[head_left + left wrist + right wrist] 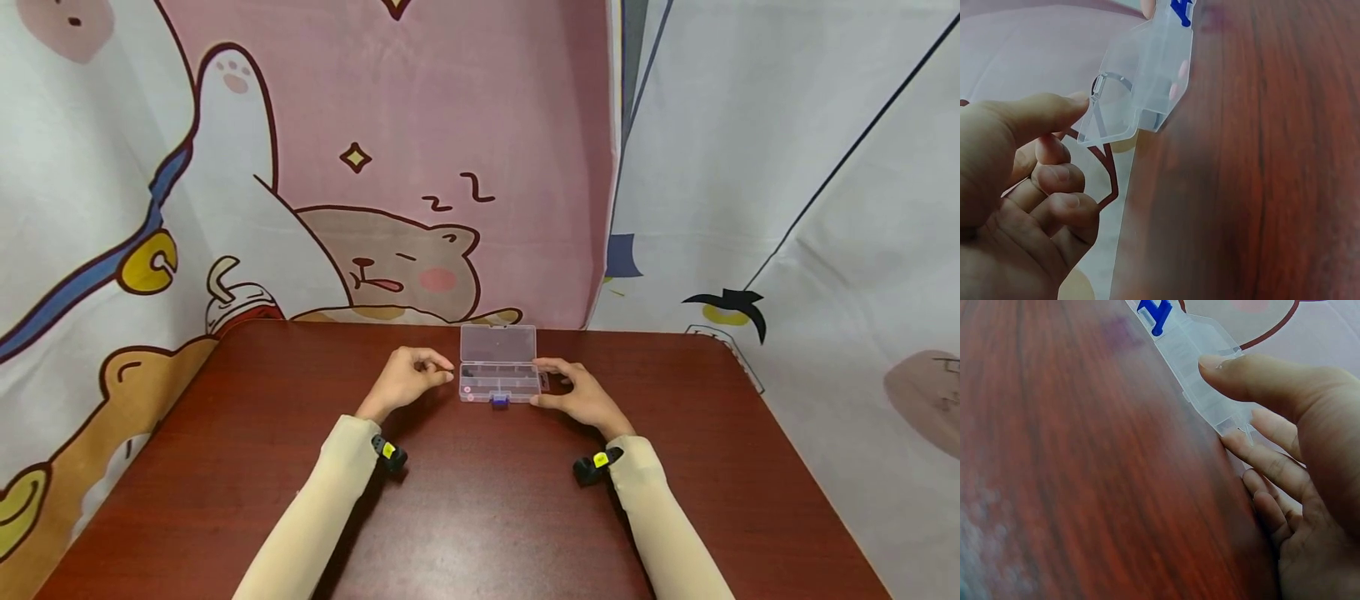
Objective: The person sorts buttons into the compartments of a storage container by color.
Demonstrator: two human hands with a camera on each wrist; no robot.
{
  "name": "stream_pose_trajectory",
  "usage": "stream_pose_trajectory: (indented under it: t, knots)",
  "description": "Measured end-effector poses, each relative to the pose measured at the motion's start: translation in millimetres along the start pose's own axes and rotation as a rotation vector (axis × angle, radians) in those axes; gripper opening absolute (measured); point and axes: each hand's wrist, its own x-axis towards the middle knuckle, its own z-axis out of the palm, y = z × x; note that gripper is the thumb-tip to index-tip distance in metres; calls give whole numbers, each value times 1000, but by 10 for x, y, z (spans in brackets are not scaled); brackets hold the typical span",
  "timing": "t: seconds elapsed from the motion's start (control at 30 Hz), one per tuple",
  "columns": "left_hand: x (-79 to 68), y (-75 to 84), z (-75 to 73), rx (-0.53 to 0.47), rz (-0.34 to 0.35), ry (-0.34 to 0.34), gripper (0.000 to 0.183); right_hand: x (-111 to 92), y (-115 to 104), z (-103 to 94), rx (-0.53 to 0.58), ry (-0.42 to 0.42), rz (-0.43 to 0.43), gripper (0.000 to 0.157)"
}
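Note:
A clear plastic compartment box [500, 385] stands on the table with its lid [498, 344] raised at the back. Small pink pieces [468, 390] show in its left front compartment. A blue latch [500, 402] hangs at the front edge. My right hand [581, 397] holds the box's right end, thumb at the front and fingers behind. Beside the left end, my left hand [407, 379] has thumb and index tip together. A thin dark curved piece [1094, 84] shows at that thumb tip, seemingly pinched; its kind is unclear. The other left fingers curl inward.
The box is near the back edge of the reddish-brown wooden table [465, 500]. Behind the table hangs a cartoon-printed cloth [525, 167]. A dark wrist camera [390, 457] sits on the left wrist, and another camera [592, 468] on the right.

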Motion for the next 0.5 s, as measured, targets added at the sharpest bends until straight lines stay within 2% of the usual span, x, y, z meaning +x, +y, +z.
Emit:
stream_pose_trajectory:
  t: [0.33, 0.5]
  knots:
    - [119, 38, 96, -3, 38, -31, 14, 6, 10, -11, 1, 1, 2, 67]
    - [156, 69, 140, -5, 28, -46, 13, 2, 4, -20, 2, -2, -1, 67]
